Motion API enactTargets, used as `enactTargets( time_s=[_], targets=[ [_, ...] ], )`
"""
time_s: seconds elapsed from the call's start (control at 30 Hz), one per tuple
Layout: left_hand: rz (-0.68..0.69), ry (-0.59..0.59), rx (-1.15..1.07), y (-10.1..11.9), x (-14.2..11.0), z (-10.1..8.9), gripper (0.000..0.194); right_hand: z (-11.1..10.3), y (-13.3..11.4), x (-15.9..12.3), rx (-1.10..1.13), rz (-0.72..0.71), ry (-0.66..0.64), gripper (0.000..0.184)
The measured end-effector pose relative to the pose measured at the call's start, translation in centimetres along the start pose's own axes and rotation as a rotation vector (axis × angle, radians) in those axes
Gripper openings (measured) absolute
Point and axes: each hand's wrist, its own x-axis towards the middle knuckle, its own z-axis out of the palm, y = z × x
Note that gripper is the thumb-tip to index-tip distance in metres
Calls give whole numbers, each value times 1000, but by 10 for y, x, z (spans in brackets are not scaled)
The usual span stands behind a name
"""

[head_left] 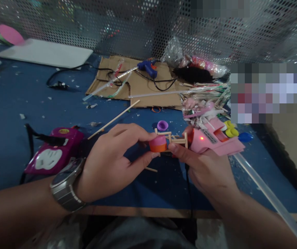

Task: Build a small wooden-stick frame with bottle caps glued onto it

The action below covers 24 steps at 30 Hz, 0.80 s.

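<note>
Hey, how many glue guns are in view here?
2: the blue glue gun on the cardboard and the pink glue gun at the right hand; more may be hidden.

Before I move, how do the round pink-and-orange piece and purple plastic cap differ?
The pink-and-orange piece shows two colours, the purple cap one. The left hand pinches the piece; the purple cap lies open side up on the blue table. Both look rounded.
</note>
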Motion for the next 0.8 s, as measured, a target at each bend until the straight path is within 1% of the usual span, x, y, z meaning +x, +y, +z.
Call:
enactTargets(
  time_s=[0.13, 0.2, 0.37, 0.6, 0.7, 0.8],
  targets=[
    [1, 9, -3, 0, 0, 1, 20, 1, -3, 0, 23, 99, 39, 44],
    [5, 16, -7, 0, 0, 1, 21, 1, -5, 0, 38, 113, 38, 43],
    [9, 26, -3, -1, 0, 0, 21, 1, -7, 0, 22, 78, 27, 42],
    [33, 26, 17, -2, 0, 1, 18, 3, -3, 0, 79, 111, 38, 43],
    [31, 22, 17, -2, -1, 2, 18, 3, -5, 0, 37, 98, 8, 42],
    [29, 20, 19, -1, 0, 1, 17, 1, -9, 1, -1, 68, 13, 39]
  ],
)
